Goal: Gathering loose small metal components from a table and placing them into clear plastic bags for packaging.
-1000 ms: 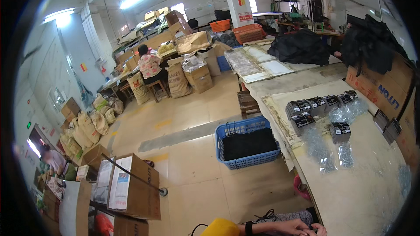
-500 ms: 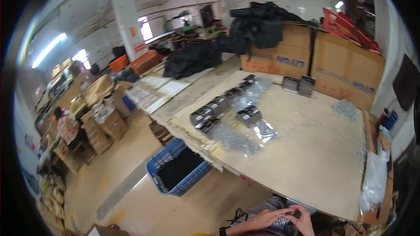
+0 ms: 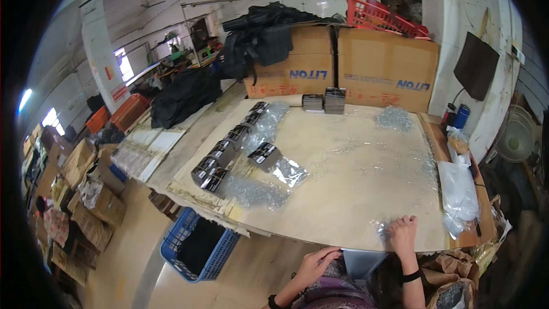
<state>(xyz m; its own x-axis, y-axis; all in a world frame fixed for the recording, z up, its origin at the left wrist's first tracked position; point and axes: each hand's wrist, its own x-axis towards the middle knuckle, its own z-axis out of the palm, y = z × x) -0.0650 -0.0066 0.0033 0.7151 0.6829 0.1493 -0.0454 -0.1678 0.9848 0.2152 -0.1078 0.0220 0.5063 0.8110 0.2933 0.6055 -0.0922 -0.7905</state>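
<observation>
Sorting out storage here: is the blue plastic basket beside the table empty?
Not empty: soft-looking black material lies inside the blue plastic basket, seen through its open top.

Crinkled clear plastic film [image 3: 380, 229] glints on a smooth, low-sheen pale tabletop [image 3: 349, 171], its left edge rough and worn, among matt brown cardboard cartons [image 3: 386, 51], rumpled dull black cloth [image 3: 186, 97], a lattice blue plastic basket [image 3: 222, 253] and a shiny, smooth floor [image 3: 246, 274].
</observation>
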